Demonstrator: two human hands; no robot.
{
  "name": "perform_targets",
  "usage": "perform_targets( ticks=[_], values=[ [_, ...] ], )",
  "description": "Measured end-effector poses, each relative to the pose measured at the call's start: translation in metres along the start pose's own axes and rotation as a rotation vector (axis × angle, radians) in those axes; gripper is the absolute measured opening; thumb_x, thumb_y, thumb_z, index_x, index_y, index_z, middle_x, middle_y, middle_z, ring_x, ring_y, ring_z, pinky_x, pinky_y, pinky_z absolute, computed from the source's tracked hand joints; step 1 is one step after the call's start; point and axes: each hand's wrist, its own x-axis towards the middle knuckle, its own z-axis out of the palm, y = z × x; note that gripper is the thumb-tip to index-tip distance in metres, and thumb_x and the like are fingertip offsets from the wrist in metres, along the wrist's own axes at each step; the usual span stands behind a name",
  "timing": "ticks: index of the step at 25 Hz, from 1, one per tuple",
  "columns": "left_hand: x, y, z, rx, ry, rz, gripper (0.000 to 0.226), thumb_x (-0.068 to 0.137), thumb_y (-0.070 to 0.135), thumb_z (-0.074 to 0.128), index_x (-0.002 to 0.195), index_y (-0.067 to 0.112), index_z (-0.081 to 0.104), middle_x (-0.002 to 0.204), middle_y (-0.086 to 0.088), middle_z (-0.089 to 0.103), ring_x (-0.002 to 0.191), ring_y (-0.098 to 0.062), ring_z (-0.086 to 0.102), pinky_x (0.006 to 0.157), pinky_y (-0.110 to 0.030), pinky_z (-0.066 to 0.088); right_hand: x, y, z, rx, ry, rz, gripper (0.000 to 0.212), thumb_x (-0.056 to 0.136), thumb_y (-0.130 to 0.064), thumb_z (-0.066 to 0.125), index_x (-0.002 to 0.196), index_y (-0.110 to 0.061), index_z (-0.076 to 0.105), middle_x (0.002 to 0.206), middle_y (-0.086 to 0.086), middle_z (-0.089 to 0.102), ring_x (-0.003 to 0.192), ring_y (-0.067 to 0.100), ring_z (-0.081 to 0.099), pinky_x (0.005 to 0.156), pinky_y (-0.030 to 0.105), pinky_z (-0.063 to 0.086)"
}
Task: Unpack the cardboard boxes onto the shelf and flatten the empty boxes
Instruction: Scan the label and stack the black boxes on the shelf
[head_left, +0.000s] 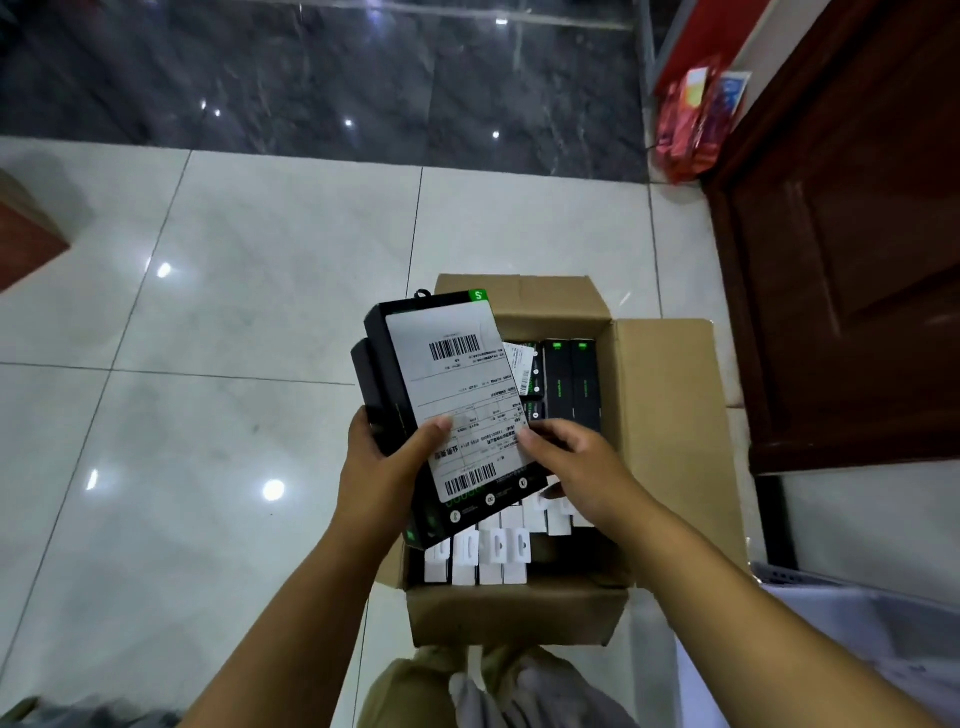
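An open cardboard box (660, 415) stands on the tiled floor, flaps spread. Inside are several black packages (571, 379) at the far end and several white packages (488, 556) at the near end. My left hand (387, 467) grips a stack of black product boxes (384, 374) above the carton, thumb pressed on a white shipping slip (462, 395) with barcodes lying on top. My right hand (576, 462) pinches the slip's right edge with thumb and fingers.
A dark wooden door (841, 249) stands close on the right. Red packets (691, 124) lean by the wall at the back right. A grey-white bin (857, 634) sits at the lower right. A brown box corner (26, 228) shows at the left edge.
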Motion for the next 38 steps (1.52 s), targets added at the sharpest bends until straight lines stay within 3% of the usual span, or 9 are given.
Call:
perform_targets(
  ticks=[4,7,11,19,23,27,33,36,38],
  values=[
    [-0.025,0.032,0.011,-0.018,-0.072,0.044,0.048,0.078,0.017,0.069,0.122,0.016,0.049,0.108,-0.003,0.066,0.085,-0.017,0.071,0.058,-0.020,0.055,-0.038,-0.023,-0.006,0.069,0.027,-0.039,0.020,0.094,-0.037,0.056,0.106,-0.023,0.065,0.099,-0.004,0.073,0.092,0.011,0.069,0.081,0.029,0.056],
    [-0.037,0.053,0.014,0.000,-0.159,0.083,0.048,0.072,0.025,0.070,0.116,0.021,0.052,0.107,0.000,0.067,0.084,-0.016,0.071,0.059,-0.022,0.056,-0.060,-0.037,-0.004,0.135,0.081,-0.095,0.017,0.095,-0.032,0.056,0.102,-0.021,0.066,0.097,-0.001,0.074,0.088,0.009,0.070,0.077,0.023,0.057],
    [-0.043,0.071,0.006,0.052,-0.266,0.104,0.040,0.073,0.027,0.071,0.108,0.028,0.053,0.105,0.002,0.069,0.086,-0.013,0.071,0.061,-0.024,0.056,-0.085,-0.042,0.009,0.215,0.184,-0.132,0.020,0.094,-0.035,0.057,0.104,-0.021,0.067,0.097,-0.003,0.075,0.092,0.014,0.071,0.083,0.032,0.057],
    [-0.070,0.097,0.002,0.102,-0.475,0.101,0.050,0.078,0.022,0.074,0.122,0.023,0.052,0.111,0.003,0.070,0.096,-0.018,0.070,0.086,-0.043,0.056,-0.146,-0.045,0.032,0.392,0.406,-0.227,0.017,0.091,-0.026,0.059,0.101,-0.014,0.067,0.090,-0.002,0.076,0.083,0.013,0.071,0.070,0.023,0.055],
    [-0.100,0.112,0.015,0.148,-0.538,0.168,0.039,0.081,0.019,0.072,0.115,0.025,0.055,0.102,0.007,0.069,0.076,0.001,0.069,0.061,-0.012,0.052,-0.186,-0.045,0.029,0.411,0.502,-0.265,0.015,0.095,-0.023,0.056,0.098,-0.013,0.067,0.084,-0.004,0.075,0.075,0.008,0.071,0.063,0.020,0.053],
    [-0.132,0.123,0.029,0.120,-0.677,0.136,0.043,0.081,0.019,0.071,0.120,0.022,0.055,0.112,-0.001,0.070,0.094,-0.019,0.070,0.084,-0.040,0.056,-0.228,-0.046,0.022,0.407,0.588,-0.315,0.020,0.095,-0.026,0.056,0.102,-0.010,0.066,0.080,-0.005,0.074,0.069,0.007,0.068,0.060,0.020,0.052],
    [-0.207,0.125,0.041,0.102,-0.791,0.197,0.030,0.083,0.018,0.068,0.111,0.022,0.056,0.104,-0.001,0.072,0.088,-0.019,0.071,0.072,-0.033,0.056,-0.311,-0.032,0.020,0.385,0.683,-0.404,0.020,0.092,-0.031,0.057,0.101,-0.017,0.066,0.085,-0.004,0.073,0.073,0.008,0.066,0.068,0.025,0.055],
    [-0.249,0.119,0.041,0.105,-0.842,0.205,0.037,0.082,0.021,0.068,0.117,0.019,0.056,0.106,-0.004,0.072,0.089,-0.021,0.071,0.074,-0.035,0.056,-0.356,-0.019,0.026,0.406,0.693,-0.458,0.022,0.090,-0.032,0.057,0.107,-0.020,0.066,0.094,-0.004,0.074,0.081,0.010,0.068,0.077,0.030,0.056],
    [-0.284,0.112,0.038,0.101,-0.894,0.200,0.042,0.083,0.022,0.066,0.122,0.014,0.054,0.107,-0.015,0.070,0.079,-0.018,0.072,0.063,-0.028,0.056,-0.391,-0.005,0.034,0.396,0.691,-0.500,0.029,0.085,-0.038,0.063,0.111,-0.024,0.065,0.099,-0.007,0.074,0.087,0.008,0.069,0.082,0.032,0.055]
  ],
)
